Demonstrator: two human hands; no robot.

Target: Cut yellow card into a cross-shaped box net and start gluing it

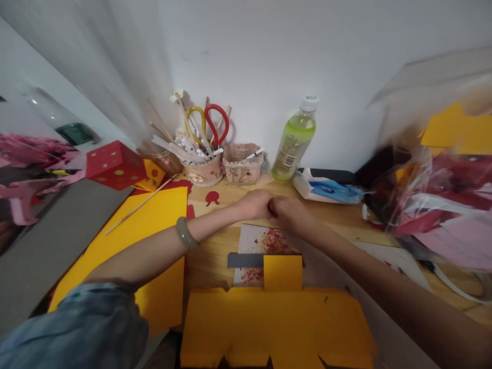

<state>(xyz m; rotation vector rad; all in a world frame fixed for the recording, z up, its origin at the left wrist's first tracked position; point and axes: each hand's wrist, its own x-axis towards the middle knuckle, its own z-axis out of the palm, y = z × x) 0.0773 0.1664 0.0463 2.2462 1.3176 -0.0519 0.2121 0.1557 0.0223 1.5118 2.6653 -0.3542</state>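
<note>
Both arms reach forward over the wooden table. My left hand (pixel 254 204) is closed, with a green bangle (pixel 186 233) on its wrist. My right hand (pixel 291 214) is closed too, and the two hands meet. Whatever their fingers hold, if anything, is hidden. Below them a white sheet (pixel 246 238) carries red and yellow paper scraps (pixel 273 241). A dark grey strip (pixel 246 260) lies across this sheet. Nearest me is a yellow cut-out card (pixel 277 323) with tabs, one of them over the strip.
Yellow sheets (pixel 161 215) with a thin stick (pixel 138 207) lie left, near a red paper die (pixel 115 164). A pen basket with scissors (pixel 217 125), a second basket (pixel 243 166), a green drink bottle (pixel 294 141) and a tissue pack (pixel 326 188) line the wall. Plastic bags (pixel 449 205) stand right.
</note>
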